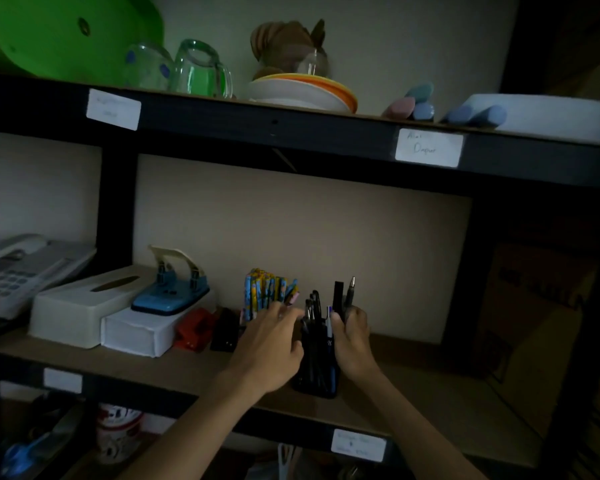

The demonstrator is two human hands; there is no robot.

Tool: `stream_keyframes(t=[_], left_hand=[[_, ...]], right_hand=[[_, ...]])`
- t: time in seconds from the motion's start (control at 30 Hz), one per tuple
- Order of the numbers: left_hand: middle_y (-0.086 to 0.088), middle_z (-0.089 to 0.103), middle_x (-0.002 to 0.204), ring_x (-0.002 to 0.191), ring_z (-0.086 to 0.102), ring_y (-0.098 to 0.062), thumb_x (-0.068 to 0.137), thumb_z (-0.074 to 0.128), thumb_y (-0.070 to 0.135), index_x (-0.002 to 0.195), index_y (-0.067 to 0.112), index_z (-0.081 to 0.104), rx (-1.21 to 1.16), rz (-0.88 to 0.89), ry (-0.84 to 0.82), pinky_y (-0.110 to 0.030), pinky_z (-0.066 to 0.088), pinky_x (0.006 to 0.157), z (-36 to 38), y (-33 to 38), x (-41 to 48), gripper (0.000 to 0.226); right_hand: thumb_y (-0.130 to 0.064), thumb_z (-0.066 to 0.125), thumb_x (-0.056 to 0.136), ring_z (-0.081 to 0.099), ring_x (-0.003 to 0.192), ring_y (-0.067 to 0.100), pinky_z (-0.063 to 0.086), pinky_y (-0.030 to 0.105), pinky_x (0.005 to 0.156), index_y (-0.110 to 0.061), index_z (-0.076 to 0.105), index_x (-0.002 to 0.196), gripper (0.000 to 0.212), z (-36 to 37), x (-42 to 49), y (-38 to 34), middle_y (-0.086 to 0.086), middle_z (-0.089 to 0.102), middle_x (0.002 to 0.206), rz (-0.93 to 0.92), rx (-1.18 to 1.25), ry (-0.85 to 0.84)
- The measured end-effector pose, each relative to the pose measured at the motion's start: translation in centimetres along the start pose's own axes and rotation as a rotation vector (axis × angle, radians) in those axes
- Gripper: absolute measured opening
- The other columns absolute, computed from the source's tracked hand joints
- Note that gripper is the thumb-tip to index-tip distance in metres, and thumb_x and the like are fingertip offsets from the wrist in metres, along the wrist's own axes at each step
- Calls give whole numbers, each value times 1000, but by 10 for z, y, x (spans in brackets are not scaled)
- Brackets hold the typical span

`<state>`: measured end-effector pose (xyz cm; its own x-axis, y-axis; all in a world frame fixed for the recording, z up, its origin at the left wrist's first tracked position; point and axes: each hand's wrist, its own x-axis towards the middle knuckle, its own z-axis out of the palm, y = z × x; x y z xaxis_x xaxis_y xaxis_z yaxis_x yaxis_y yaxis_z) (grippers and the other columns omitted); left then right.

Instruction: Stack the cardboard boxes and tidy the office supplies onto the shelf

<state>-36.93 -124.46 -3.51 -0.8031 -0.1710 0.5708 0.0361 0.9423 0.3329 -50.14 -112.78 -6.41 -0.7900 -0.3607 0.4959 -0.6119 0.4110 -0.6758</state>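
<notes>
Matt brown board shelf (413,386), glossy plastic hole punch (170,299), clear glass mugs (201,69).

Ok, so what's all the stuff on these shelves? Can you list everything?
shelf: one, black frame, brown boards
tub: one, green, top level, left
glass mugs: two, clear, upside down, top level
plates: a stack, white with orange rim, top level
phone: one, pale grey, middle level, far left
tissue box: one, cream, beside the phone
white box: one, beside the tissue box
hole punch: one, blue, on the white box
cardboard box: one, brown, middle level, right
pen holder: one, black, between the hands
pens: several, black, in the holder
left hand: against the holder's left side
right hand: grips pens at the holder's right side
</notes>
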Motion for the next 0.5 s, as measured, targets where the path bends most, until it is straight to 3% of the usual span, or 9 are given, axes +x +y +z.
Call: stream_keyframes(t=[0.13, 0.23, 0.37, 0.5], left_hand=[[4, 36, 134, 119, 41, -15, 93, 50, 29, 137, 27, 36, -6, 16, 25, -24, 38, 90, 1, 0, 1, 46], [4, 36, 135, 119, 41, -15, 93, 50, 29, 137, 27, 36, 2, 17, 27, -24, 38, 90, 2, 0, 0, 46], [4, 35, 136, 121, 41, -15, 93, 51, 29, 137, 27, 36, 11, 19, 29, -25, 38, 94, 1, -1, 0, 47], [3, 35, 136, 122, 40, -17, 93, 50, 29, 137, 26, 36, 20, 5, 0, -28, 39, 95, 0, -1, 3, 46]], right_hand=[[-26, 49, 96, 40, 112, 20, 35, 44, 103, -18, 40, 104, 14, 2, -1, 3, 2, 38, 114, -21, 76, 50], [-23, 56, 93, 34, 128, 17, 30, 38, 111, -18, 37, 131, 43, -3, 2, -3, 2, 36, 135, -92, 101, 117], [-22, 50, 97, 17, 138, 7, 13, 24, 112, -17, 27, 147, 55, -13, 14, -18, -10, 25, 147, -350, -156, 138], [-10, 41, 97, 33, 137, 24, 10, 20, 112, -4, 39, 140, 43, -12, 18, -15, 11, 42, 145, -426, -376, 11]])
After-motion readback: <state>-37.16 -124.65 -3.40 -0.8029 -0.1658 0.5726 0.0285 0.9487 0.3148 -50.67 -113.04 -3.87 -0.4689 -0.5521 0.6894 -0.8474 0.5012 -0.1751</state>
